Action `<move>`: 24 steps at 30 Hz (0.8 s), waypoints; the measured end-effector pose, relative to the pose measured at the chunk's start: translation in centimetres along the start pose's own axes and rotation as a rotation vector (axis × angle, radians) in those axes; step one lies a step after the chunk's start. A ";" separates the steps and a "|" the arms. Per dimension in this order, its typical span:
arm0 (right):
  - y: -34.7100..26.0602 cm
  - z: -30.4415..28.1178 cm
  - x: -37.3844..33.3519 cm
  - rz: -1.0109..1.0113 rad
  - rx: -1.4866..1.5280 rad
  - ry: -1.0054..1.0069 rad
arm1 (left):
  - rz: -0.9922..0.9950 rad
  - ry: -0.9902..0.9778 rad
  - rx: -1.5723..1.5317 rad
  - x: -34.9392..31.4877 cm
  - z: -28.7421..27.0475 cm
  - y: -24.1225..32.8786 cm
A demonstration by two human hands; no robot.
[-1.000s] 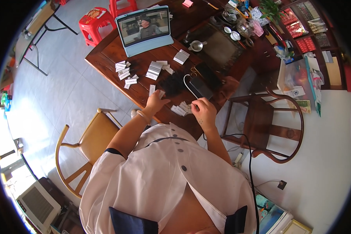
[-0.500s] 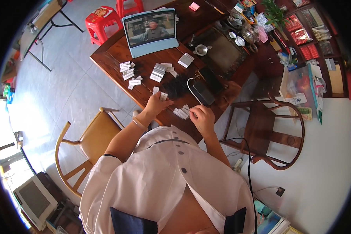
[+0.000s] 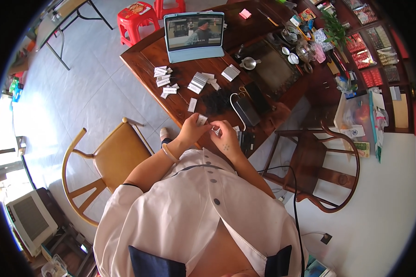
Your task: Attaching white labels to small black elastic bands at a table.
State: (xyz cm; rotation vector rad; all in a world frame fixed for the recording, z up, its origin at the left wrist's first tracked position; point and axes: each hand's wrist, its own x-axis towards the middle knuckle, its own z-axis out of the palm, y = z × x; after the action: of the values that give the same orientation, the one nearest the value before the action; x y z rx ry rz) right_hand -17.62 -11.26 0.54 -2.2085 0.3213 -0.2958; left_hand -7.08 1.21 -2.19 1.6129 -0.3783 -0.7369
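Observation:
My left hand [image 3: 192, 131] pinches a small white tag [image 3: 202, 119] between thumb and fingers above the table's near edge. Close against it, my right hand [image 3: 226, 140] has its fingertips closed on another small whitish piece, seemingly a tag, mostly covered by the fingers. One white tag [image 3: 192, 105] lies just beyond my left hand. Past the hands is a tangled heap of black strings [image 3: 217, 101]. Stacked tags [image 3: 198, 82] lie farther off, with another stack [image 3: 230, 72] to their right and a loose group of tags [image 3: 169, 90] to the left.
A tablet [image 3: 194, 39] in a light blue case stands at the table's far side. Right of the strings lie a black device [image 3: 248, 112] and a white cable [image 3: 236, 109]. A tea tray [image 3: 277, 69] holds cups. Chairs stand left [image 3: 120, 157] and right [image 3: 300, 161].
My right hand has moved left from the tags by the black device and now meets my left hand. The whole view has shifted slightly.

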 end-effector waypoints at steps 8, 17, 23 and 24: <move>-0.7 -0.3 -0.3 -0.217 -0.164 0.168 | -0.137 -0.054 -0.279 -0.3 0.1 -0.7; -2.1 -2.3 1.1 -0.341 -0.263 0.296 | -0.184 -0.179 -0.503 -0.9 -0.3 1.7; -3.4 -1.5 2.6 -0.356 -0.163 0.306 | -0.054 -0.232 -0.387 -0.7 0.0 0.5; -3.4 -1.4 2.6 -0.337 -0.151 0.309 | -0.030 -0.223 -0.357 -0.7 0.0 0.2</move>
State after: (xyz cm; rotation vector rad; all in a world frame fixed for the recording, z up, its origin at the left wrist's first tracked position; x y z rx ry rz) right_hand -15.19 -11.12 4.34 -2.3618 0.1381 -0.8257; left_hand -7.62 1.60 -1.78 1.2070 -0.3597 -0.9540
